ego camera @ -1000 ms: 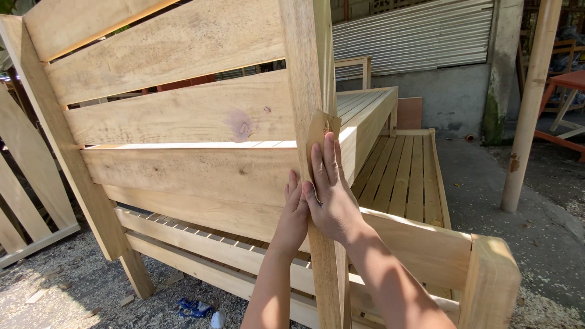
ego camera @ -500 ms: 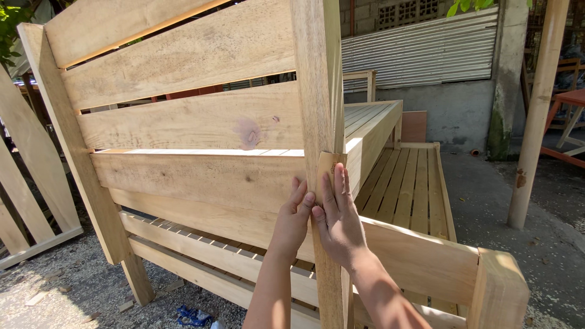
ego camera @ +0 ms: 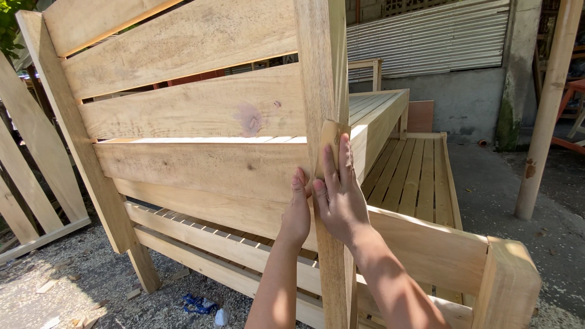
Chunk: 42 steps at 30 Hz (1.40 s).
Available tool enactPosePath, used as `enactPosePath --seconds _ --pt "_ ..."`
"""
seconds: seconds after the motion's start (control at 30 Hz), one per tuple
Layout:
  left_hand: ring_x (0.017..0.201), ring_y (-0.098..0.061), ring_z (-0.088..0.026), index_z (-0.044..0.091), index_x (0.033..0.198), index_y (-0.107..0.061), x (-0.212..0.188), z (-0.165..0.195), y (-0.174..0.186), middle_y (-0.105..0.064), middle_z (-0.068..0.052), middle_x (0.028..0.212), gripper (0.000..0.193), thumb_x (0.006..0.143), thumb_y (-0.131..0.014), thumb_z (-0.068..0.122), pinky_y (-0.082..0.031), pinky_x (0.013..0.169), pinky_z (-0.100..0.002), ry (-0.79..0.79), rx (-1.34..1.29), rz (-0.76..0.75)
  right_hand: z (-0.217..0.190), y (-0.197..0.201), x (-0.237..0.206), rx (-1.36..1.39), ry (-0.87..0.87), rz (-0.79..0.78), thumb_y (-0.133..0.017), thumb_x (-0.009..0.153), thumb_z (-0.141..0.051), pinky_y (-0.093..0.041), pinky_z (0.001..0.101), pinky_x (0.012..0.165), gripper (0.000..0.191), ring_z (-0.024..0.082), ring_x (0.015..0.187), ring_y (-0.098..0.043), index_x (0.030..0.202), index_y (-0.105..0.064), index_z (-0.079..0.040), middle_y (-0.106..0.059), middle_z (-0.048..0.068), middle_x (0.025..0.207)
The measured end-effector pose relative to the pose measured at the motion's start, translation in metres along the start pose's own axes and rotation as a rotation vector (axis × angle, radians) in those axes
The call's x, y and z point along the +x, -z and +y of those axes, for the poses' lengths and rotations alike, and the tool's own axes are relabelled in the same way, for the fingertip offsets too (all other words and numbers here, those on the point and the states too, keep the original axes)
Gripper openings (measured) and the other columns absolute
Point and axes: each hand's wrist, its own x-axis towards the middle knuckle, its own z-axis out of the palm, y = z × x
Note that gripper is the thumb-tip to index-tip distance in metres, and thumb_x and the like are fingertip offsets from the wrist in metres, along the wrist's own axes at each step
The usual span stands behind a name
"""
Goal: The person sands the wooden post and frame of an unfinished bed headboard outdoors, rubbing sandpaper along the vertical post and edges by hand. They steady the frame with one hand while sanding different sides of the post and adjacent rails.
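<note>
— Against the upright corner post (ego camera: 326,79) of an unfinished wooden bed frame (ego camera: 195,116), both hands. Right hand (ego camera: 339,198) flat, fingers together and pointing up, pressing a small tan piece of sandpaper (ego camera: 332,137) onto the post's near face. Not clenched; held by palm pressure only.

— And the left hand (ego camera: 297,213)?

— Just beside the right, touching it at the thumb side. Fingers laid open against the wide lower plank (ego camera: 201,167) where it meets the post. Gripping nothing.

— Around them?

— Horizontal boards above and below, a pinkish filler patch (ego camera: 251,119) on the middle board. Slatted base (ego camera: 417,173) beyond the post, low footboard corner (ego camera: 509,283) at lower right. Sawdust and wood chips on the ground (ego camera: 73,286), a blue scrap (ego camera: 198,303) near the leg. Corrugated metal wall (ego camera: 426,39) behind, thin pole (ego camera: 545,109) at right.
</note>
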Motion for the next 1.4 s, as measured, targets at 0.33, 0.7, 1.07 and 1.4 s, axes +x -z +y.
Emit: enactPosePath --seconds 0.33,0.7,1.07,1.4 --pt "0.16 -0.001 -0.022 0.031 0.164 -0.014 -0.001 0.0 -0.005 -0.034 -0.002 0.166 0.095 0.084 0.006 0.078 0.01 0.121 -0.062 0.057 0.176 0.04 0.014 -0.001 -0.001 -0.171 0.118 0.049 -0.05 0.107 -0.017 -0.021 0.0525 0.131 0.075 0.044 0.159 -0.005 0.166 -0.005 -0.008 0.005 0.023 0.171" --pt "0.159 0.003 -0.021 0.033 0.164 -0.003 0.003 -0.008 -0.004 -0.02 0.001 0.17 0.096 0.081 0.005 0.08 0.015 0.117 -0.062 0.079 0.252 0.079 -0.029 -0.014 -0.153 -0.113 -0.084 -0.062 -0.052 0.099 -0.02 -0.025 0.0506 0.122 0.067 0.044 0.155 -0.013 0.159 -0.025 -0.006 -0.005 0.023 0.169" --pt "0.159 0.001 -0.02 0.033 0.162 0.001 0.001 -0.009 0.001 -0.023 0.006 0.17 0.089 0.083 0.007 0.074 0.019 0.115 -0.064 0.045 0.302 0.034 -0.013 0.006 0.022 0.003 -0.098 0.029 -0.046 0.109 -0.019 -0.017 0.0534 0.129 0.065 0.042 0.161 -0.011 0.166 -0.014 -0.013 -0.005 0.023 0.173" --pt "0.159 -0.001 -0.018 0.029 0.163 0.003 -0.01 -0.034 -0.008 -0.01 0.004 0.173 0.087 0.088 0.007 0.073 0.01 0.123 -0.056 0.026 0.415 0.074 -0.07 -0.018 -0.219 -0.088 -0.124 0.079 -0.058 0.092 -0.015 -0.03 0.0503 0.117 0.063 0.044 0.152 -0.022 0.151 -0.037 -0.012 -0.015 0.022 0.167"
